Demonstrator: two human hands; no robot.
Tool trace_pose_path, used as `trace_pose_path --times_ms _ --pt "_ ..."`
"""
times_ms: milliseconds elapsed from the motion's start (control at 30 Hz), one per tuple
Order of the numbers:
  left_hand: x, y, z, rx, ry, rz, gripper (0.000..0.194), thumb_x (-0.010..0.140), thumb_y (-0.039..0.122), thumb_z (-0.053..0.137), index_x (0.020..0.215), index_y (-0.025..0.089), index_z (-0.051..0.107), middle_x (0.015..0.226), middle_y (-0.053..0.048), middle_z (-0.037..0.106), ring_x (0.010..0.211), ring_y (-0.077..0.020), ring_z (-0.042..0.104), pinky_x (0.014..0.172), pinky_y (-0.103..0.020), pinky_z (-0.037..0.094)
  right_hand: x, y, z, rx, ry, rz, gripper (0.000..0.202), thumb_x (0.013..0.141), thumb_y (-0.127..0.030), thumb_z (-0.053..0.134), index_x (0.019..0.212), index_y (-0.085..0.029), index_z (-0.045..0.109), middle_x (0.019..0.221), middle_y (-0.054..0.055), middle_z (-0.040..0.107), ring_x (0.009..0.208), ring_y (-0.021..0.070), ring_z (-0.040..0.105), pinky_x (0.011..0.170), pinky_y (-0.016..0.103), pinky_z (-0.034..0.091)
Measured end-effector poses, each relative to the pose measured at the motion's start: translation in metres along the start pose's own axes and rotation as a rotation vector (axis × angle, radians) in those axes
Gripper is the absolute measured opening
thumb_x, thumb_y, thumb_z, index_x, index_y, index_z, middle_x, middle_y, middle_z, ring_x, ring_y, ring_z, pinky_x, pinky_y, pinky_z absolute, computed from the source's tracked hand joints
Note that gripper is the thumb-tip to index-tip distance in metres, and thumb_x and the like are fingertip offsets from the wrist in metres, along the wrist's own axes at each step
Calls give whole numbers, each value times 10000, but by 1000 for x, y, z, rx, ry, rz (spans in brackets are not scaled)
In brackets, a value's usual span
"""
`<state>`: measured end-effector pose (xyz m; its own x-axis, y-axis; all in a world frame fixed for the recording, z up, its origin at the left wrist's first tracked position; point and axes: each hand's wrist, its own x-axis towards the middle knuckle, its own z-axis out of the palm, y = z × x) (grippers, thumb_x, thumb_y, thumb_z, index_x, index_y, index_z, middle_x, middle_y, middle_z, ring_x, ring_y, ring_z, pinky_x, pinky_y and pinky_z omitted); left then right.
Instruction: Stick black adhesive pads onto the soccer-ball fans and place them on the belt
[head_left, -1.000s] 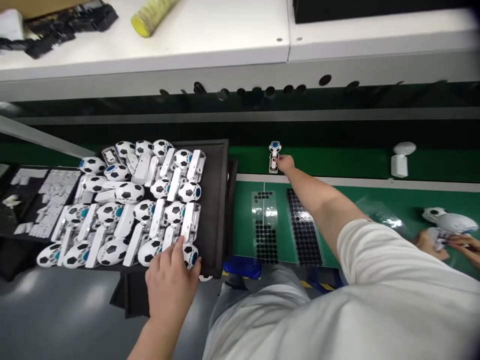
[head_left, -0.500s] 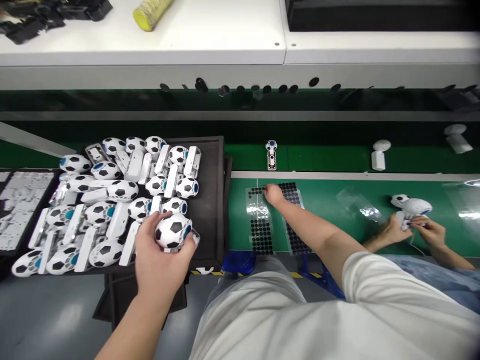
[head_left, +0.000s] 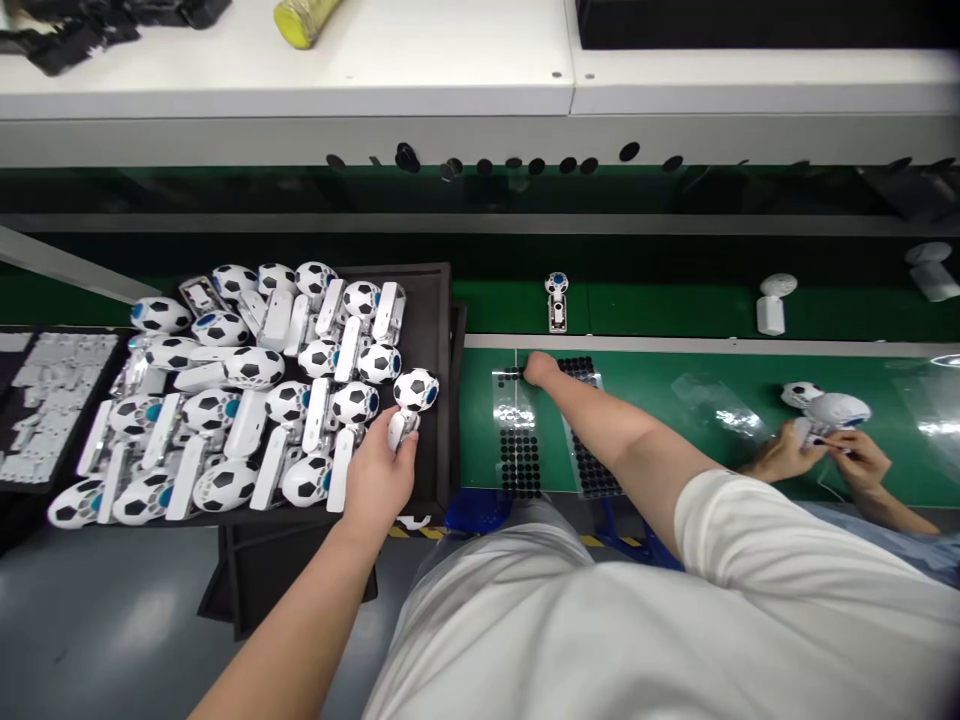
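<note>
My left hand grips the white base of a football-patterned device, whose ball head points up and away over the right part of the black tray. Rows of similar black-and-white devices fill the tray to its left. Over on the green table, my right hand is closed at the top of a clear sheet of black round stickers; its fingertips are hidden, so anything in them cannot be made out. A second sticker sheet lies partly under my right forearm.
One device stands behind the table's back edge, with white units further right. Another person's hands work on a white device at the right. A tray of white parts is at far left. A white shelf spans above.
My left hand has moved right and turned, bringing the device over the tray's right part with its base now visible. My right hand stays at the sticker sheet. The view has shifted slightly.
</note>
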<state>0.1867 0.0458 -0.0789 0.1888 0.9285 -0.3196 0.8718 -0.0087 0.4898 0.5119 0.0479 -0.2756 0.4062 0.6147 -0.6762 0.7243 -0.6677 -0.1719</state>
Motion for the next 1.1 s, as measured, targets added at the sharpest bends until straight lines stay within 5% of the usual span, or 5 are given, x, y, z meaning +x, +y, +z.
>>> trace_pose_path --times_ms 167,367,467,633,1100 --pt "-7 9 -17 -511 68 -120 581 831 453 611 1343 199 508 1181 -131 657 1050 -295 651 890 -426 521 -38 0 -7 71 82 -78 306 934 -343 631 1139 -117 624 1173 105 629 1045 215 622 915 424 525" --pt "-34 50 -34 -1185 -335 -306 862 610 178 738 1395 215 383 1048 -79 669 782 -193 658 617 -278 536 -124 -20 -32 307 189 -289 150 903 -259 608 929 -120 661 981 99 690 910 192 648 853 336 517" --pt "-46 66 -32 -1180 -424 -247 914 628 160 732 1439 244 318 1150 -87 617 830 -209 663 648 -333 576 -190 -35 -60 504 178 -441 273 848 -338 669 1070 -179 652 902 33 713 822 170 671 750 279 537" --pt "-54 87 -34 -1091 -488 -140 751 680 176 678 1382 193 414 1164 -100 605 862 -199 634 631 -290 548 -281 -62 -114 665 131 -799 89 822 -182 640 807 -210 723 826 6 726 736 143 660 670 245 500" --pt "-64 92 -42 -827 -353 136 591 776 165 600 1355 168 479 1248 -89 607 1095 -226 584 941 -346 468 -314 -80 -142 225 245 -892 178 857 -97 578 838 -170 738 845 20 740 773 163 662 688 258 444"
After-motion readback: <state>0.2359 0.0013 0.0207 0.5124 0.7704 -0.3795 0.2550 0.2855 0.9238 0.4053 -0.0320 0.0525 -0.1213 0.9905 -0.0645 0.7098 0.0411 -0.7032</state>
